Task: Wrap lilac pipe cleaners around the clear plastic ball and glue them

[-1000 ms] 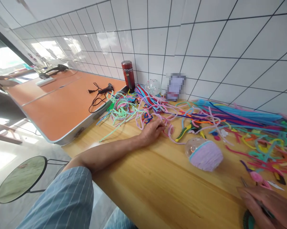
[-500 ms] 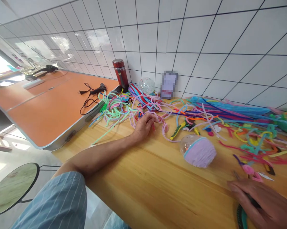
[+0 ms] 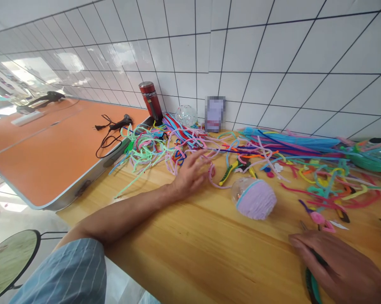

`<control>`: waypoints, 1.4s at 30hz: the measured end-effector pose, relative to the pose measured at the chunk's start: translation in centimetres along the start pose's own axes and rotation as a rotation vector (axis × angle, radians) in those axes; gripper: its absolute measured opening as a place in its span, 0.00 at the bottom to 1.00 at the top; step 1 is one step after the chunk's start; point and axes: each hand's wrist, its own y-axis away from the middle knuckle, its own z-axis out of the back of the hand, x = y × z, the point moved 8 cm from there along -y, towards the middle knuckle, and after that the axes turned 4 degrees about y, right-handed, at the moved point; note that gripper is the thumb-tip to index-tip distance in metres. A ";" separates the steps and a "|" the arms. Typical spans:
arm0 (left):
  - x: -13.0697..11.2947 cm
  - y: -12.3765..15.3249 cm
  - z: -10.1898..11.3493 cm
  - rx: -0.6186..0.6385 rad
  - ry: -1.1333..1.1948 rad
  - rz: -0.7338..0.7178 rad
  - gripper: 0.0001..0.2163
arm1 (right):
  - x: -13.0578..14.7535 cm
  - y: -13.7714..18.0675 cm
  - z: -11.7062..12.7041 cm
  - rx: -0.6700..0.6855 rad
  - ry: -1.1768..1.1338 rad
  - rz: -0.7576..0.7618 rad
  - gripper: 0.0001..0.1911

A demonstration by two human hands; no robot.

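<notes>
My left hand (image 3: 190,175) is over the wooden table with its fingers apart. Just beyond its fingertips lies a curled pink pipe cleaner (image 3: 212,171), and a tangle of pink and green pipe cleaners (image 3: 147,147) spreads to its left. A clear ball (image 3: 256,198), partly wrapped in lilac pipe cleaner with a light blue band, rests between my hands. At the lower right my right hand (image 3: 339,266) is closed around scissors with a green and black handle (image 3: 311,285); their pointed tip shows past my fingers, and the rest is hidden.
Yellow-and-black pliers (image 3: 230,172) lie behind the ball. Bundled pipe cleaners (image 3: 291,141) run along the tiled wall, near a phone (image 3: 214,114), a clear ball (image 3: 186,115) and a red flask (image 3: 151,101). A corded tool (image 3: 120,123) is on the orange table (image 3: 66,147).
My left hand has opened from a pinch near the pink pipe cleaners, and its fingers have spread. The right hand still grips the scissors. The view has shifted slightly to the right.
</notes>
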 end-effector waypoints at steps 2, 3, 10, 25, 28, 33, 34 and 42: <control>-2.1 0.7 -2.3 0.244 -0.028 -0.165 0.18 | 0.1 0.0 0.0 -0.009 -0.007 -0.006 0.13; -2.6 1.1 -3.4 0.349 -0.040 -0.209 0.17 | 0.2 0.0 0.0 -0.010 -0.006 -0.011 0.12; 0.6 1.4 -3.6 0.361 -0.107 0.034 0.19 | 0.5 0.3 -0.1 0.026 0.004 -0.069 0.09; -0.5 -0.2 0.4 0.076 -0.116 0.028 0.15 | -8.6 3.8 3.0 -0.089 0.293 -0.624 0.12; -2.0 -0.5 0.4 0.078 -0.070 0.005 0.14 | -10.3 4.6 2.3 -0.025 0.293 -0.736 0.14; -6.2 -1.6 -0.5 0.083 0.032 0.030 0.17 | -11.8 5.4 1.2 -0.007 0.294 -0.784 0.15; -7.1 -1.8 -0.9 0.078 0.047 0.017 0.19 | -11.9 5.4 1.0 -0.011 0.293 -0.762 0.15; -7.8 -1.0 -5.1 0.129 0.148 -0.089 0.34 | -13.3 6.4 -2.0 0.080 0.320 -0.652 0.17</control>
